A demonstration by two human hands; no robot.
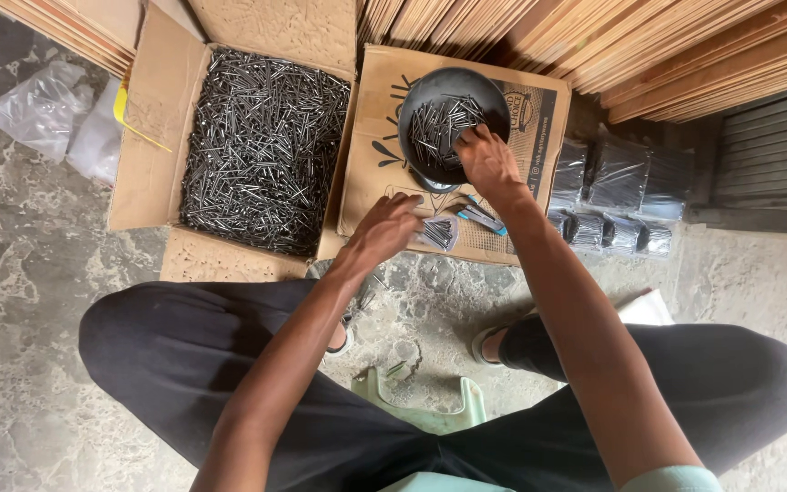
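The right hand [487,159] reaches into the black bowl [453,123], its grip curled over the loose nails [439,123] heaped there; whether the fingers have closed on any cannot be told, since the hand hides them. The bowl sits on a flattened cardboard sheet [539,118], which lies on the floor in front of the person.

Just below that grip, the left hand [384,228] hovers with fingers loosely bent over a small bundle of nails [439,232], touching or nearly touching it; its grip looks partly open.

The nails are thin and pointed, so a hasty grab into the pile could prick a fingertip, and a loose handful could scatter onto the floor [11,273], where a few strays already lie by the green stool [430,410].

Left of both hands, an open cardboard box [148,118] is filled nearly across with dark nails. Right of the bowl, clear packets [612,173] of bundled nails are stacked.
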